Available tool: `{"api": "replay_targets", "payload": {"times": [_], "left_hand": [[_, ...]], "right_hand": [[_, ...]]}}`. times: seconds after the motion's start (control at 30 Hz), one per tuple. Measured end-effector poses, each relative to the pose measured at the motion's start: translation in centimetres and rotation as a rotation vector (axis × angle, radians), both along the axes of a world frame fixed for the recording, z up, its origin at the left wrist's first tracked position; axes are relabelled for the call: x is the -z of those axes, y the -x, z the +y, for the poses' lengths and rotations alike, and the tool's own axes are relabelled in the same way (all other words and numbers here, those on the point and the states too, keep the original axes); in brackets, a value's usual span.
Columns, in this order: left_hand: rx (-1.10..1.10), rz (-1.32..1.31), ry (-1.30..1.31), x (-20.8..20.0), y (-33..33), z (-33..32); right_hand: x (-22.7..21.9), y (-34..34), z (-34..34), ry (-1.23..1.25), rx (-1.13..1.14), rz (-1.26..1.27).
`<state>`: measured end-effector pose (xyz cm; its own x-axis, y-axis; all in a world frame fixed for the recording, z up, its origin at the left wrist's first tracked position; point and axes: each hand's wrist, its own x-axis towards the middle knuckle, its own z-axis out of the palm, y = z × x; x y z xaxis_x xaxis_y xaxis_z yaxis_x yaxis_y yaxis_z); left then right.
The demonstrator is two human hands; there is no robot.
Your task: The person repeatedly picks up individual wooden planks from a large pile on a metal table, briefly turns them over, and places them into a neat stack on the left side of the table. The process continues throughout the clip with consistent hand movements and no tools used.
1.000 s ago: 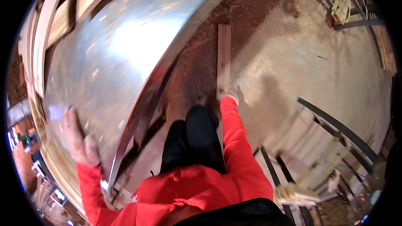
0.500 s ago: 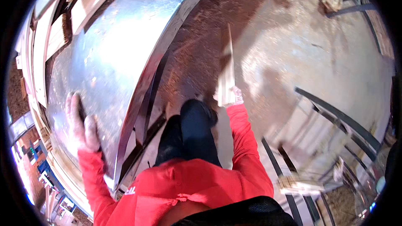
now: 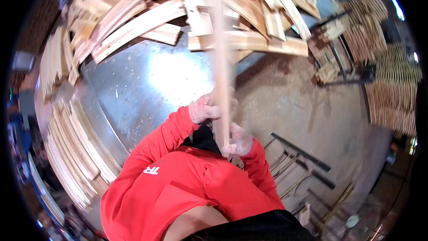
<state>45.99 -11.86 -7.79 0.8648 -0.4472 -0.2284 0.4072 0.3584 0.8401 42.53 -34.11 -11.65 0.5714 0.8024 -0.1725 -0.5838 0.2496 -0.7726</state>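
Observation:
A long wooden board (image 3: 220, 62), blurred by motion, rises in front of my chest and reaches the far edge of the view. Its lower end is gripped by my right hand (image 3: 241, 141), closed around it. Higher up on the left side, my left hand (image 3: 204, 108) closes on the same board. Both hands wear pale knit gloves. Part of each hand's fingers is hidden by the wood. Behind the board lies a shiny metal tabletop (image 3: 133, 91) with small wood chips on it.
Loose planks (image 3: 142, 27) lie heaped across the table's far side. Beside my left arm runs a row of stacked slats (image 3: 73, 140). Black-topped metal stands (image 3: 301, 151) are on the floor at right, and tall stacks of strips (image 3: 394, 87) rise farther right.
My left hand has come off the tabletop and taken hold of the board. The board has been raised in front of me, and my view has turned toward the table and plank pile.

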Motion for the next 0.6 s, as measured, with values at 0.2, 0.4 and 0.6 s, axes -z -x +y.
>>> {"api": "replay_targets", "payload": {"times": [0.2, 0.4, 0.6], "left_hand": [[-1.013, 0.200, 0.193, 1.0, 5.5, 12.9], [-1.158, 0.413, 0.362, 5.7, 12.4, 19.0], [-1.170, 0.578, 0.427, 13.1, 14.6, 15.8]], "right_hand": [[-3.5, -22.7, 7.9, 1.259, -0.100, -1.802], [-2.6, -28.7, 16.0, 1.767, -0.905, -1.564], [-8.9, -16.4, 32.3, 1.315, -0.874, -1.449]]}}
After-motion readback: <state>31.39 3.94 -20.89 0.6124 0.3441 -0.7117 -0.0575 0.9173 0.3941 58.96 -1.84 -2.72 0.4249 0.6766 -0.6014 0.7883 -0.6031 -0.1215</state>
